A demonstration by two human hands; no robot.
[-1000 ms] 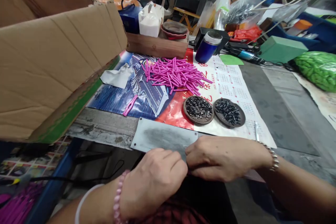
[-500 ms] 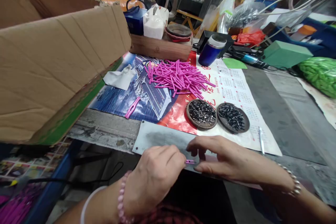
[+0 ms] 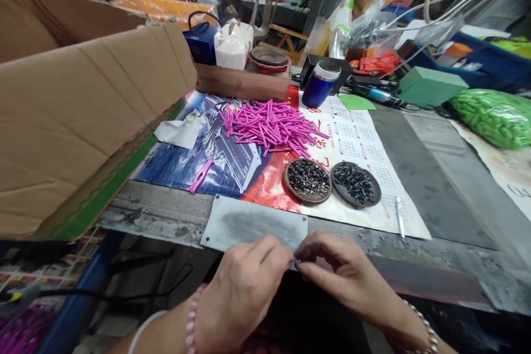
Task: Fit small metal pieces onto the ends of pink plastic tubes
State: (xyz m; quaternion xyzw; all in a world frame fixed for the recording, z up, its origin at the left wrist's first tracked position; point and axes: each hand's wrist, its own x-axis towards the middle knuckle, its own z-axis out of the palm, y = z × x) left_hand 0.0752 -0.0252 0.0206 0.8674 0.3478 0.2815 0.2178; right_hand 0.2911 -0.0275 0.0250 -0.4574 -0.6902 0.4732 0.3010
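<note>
Cardboard box: a large, open box is standing at the far left, a green strip running along its lower edge (image 3: 95, 121).
Pale scrap: a crumpled grey-white scrap (image 3: 178, 133) is lying beside the box on a printed poster sheet (image 3: 385, 199).
Lone pink piece: one slim, forked pink piece (image 3: 201, 175) is lying by itself near the sheet's front edge.
Left hand: the left hand (image 3: 244, 279), wearing a pink beaded bracelet, is bunching its fingers closed around a small pink piece (image 3: 296, 260), only its end showing.
Metal plate: a smudged grey plate (image 3: 249, 221) is lying at the table edge, just behind the hands.
Pink pile: many pink sticks (image 3: 269, 124) are lying heaped on the sheet.
Left dish: a round dish (image 3: 311, 199) is holding small, shiny dark parts.
Blue jar: a blue jar (image 3: 317, 91) with a pale top is standing behind the dishes.
Right hand: the right hand (image 3: 346, 276) is curling half open, thumb and forefinger close together at the pink end; whether they are gripping it, I cannot tell.
Right dish: a second dish (image 3: 376, 194) is holding dark, thin pins.
White tool: a slender, pen-like tool (image 3: 399, 217) is lying near the sheet's right corner.
Green bag: a clear bag of green pieces (image 3: 493, 116) is resting at the far right.
</note>
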